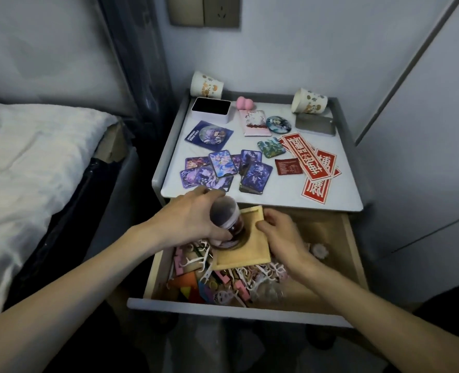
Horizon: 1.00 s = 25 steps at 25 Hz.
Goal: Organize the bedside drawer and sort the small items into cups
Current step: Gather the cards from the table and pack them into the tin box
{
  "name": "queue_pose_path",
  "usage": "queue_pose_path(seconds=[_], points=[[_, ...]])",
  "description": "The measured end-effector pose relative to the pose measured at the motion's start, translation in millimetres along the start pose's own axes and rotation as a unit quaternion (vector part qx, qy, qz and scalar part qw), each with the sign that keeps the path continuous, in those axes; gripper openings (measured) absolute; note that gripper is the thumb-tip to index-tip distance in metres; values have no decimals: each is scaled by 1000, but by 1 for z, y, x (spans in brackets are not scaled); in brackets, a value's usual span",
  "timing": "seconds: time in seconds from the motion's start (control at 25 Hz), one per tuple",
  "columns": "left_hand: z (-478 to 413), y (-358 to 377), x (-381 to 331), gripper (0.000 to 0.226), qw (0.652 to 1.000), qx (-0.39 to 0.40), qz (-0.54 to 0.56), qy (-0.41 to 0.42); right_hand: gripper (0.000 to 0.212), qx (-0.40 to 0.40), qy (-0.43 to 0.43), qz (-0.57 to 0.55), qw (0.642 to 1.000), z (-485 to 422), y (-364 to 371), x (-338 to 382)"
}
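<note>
Over the open drawer, the left hand grips a small clear jar, its base at the round hollow of a wooden tray. The right hand pinches the tray's edge. Two paper cups lie tipped at the nightstand's back.

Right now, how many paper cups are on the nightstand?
2. Left paper cup tipped at the nightstand's back left corner; right paper cup on its side at the back right. More could hide in the drawer.
</note>
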<state>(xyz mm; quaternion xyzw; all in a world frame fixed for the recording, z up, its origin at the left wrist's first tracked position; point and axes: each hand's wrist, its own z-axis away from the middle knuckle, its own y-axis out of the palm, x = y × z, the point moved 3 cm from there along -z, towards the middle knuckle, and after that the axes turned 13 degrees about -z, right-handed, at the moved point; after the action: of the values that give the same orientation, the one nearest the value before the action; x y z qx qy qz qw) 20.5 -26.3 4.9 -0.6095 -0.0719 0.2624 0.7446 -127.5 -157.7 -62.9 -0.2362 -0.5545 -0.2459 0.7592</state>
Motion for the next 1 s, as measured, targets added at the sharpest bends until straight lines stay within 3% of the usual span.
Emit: queue_pose_path(seconds=[0.24, 0.32, 0.48, 0.6, 0.68, 0.72, 0.8, 0.88, 1.0], points=[[-55, -63, -50, 83, 984, -131, 118, 16, 22, -155, -51, -13, 987, -35, -112, 65], [-77, -71, -54, 80, 977, -151, 152, 4, 22, -209, -48, -51, 975, -69, -145, 74], [-112, -71, -55, 77, 974, -157, 164, -25, 23, -236, -18, -60, 970, -125, -180, 77], [-128, -66, -54, 76, 970, -161, 177, -31, 27, -238, -8, 139, 961, -138, -176, 78], [-137, -62, -54, 75, 969, -162, 184, -33, 37, -255, -95, 282, 920, -134, -169, 80], [-140, -60, -55, 75, 968, -160, 191, -33, 41, -241, -156, 287, 914, -128, -160, 83], [-145, -56, -56, 77, 967, -161, 194, -24, 42, -140, -191, 179, 955, -122, -135, 89], [-151, -53, -56, 81, 968, -174, 178, -15, 48, -6, -119, 33, 992, -119, -100, 97], [-159, -60, -56, 85, 966, -203, 158, 6, 37, 99, -29, -119, 988, -132, -67, 108]])
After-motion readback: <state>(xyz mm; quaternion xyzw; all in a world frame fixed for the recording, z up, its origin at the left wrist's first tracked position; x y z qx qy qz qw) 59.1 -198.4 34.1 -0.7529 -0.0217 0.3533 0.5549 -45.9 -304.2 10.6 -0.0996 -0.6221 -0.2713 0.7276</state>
